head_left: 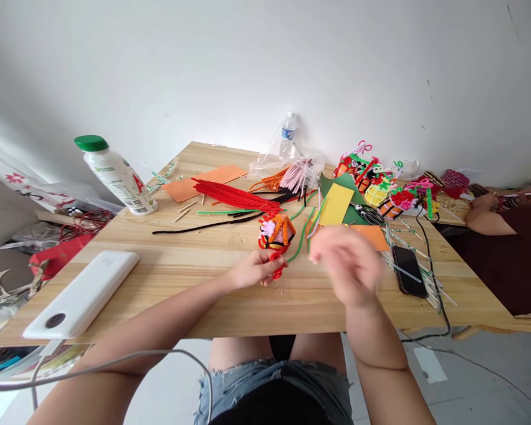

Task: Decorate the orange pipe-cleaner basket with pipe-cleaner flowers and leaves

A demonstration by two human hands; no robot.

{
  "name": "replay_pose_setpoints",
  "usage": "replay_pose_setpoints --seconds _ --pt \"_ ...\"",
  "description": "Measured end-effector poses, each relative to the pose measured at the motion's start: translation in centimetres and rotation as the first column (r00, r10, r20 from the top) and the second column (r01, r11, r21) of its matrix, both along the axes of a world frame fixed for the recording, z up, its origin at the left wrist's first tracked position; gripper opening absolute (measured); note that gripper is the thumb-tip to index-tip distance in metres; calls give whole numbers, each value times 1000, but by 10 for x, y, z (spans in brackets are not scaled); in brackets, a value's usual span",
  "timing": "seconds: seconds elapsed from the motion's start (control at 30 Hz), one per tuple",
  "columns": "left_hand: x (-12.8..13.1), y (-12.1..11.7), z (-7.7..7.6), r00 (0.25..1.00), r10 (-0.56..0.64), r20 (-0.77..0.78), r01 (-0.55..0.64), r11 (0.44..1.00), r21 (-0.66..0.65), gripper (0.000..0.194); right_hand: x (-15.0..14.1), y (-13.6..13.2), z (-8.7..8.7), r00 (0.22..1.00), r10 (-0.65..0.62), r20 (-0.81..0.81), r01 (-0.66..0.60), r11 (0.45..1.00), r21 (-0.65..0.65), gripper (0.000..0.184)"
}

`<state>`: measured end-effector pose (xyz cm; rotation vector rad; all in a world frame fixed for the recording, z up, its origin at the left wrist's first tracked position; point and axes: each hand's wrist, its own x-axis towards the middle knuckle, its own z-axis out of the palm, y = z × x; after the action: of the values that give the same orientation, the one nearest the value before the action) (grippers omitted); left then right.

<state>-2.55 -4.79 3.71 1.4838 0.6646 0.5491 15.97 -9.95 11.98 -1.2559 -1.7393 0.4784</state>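
My left hand [255, 268] is closed on a small pipe-cleaner ornament [278, 231], orange, red, black and yellow with a pink tuft, just above the table. Red pipe-cleaner loops [278, 265] stick out by its fingertips. My right hand [349, 262] hovers to the right of the ornament, apart from it and smeared by motion, so its fingers cannot be read. Behind the ornament lies a bundle of red pipe cleaners [236, 193]. Green pipe cleaners [301, 242] lie between my hands, and a black pipe cleaner [190, 227] stretches to the left.
At left stand a white power bank [86, 295] and a white bottle with a green cap [115, 174]. Yellow paper [336, 203], scissors [369, 213], several finished ornaments [396, 203] and a phone [409, 271] lie at right. Another person's arm [489, 218] rests beyond.
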Motion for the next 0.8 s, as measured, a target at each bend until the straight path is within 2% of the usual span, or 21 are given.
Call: replay_pose_setpoints --seconds 0.1,0.17,0.23,0.3,0.4,0.5,0.57,0.67,0.8 --pt "2 -1 3 987 -47 153 66 990 -121 51 -6 14 -7 968 215 132 -207 976 -74 21" --pt "4 -2 4 974 -25 223 69 979 -192 50 -5 21 -18 934 300 195 -272 949 -157 30" --pt "5 -2 3 957 18 288 68 956 -284 49 -2 25 -30 919 325 224 -283 938 -200 44" --pt "7 -3 1 931 47 363 97 924 -369 46 1 25 -41 918 330 221 -288 936 -201 48" --pt "8 -5 -1 894 49 446 167 886 -433 41 4 23 -52 939 310 145 -284 942 -176 39" --pt "6 -6 -1 896 17 444 190 888 -418 44 4 23 -54 949 311 53 -299 939 -170 30" --pt "3 -6 -1 907 32 420 142 916 -375 47 4 24 -52 954 301 6 -296 940 -170 27" --pt "-3 -5 1 923 124 363 -16 958 -287 46 4 25 -48 970 242 -11 -241 958 -158 24" --pt "-5 -5 7 937 223 269 -161 958 -236 46 3 25 -47 985 175 -6 -175 978 -113 23"
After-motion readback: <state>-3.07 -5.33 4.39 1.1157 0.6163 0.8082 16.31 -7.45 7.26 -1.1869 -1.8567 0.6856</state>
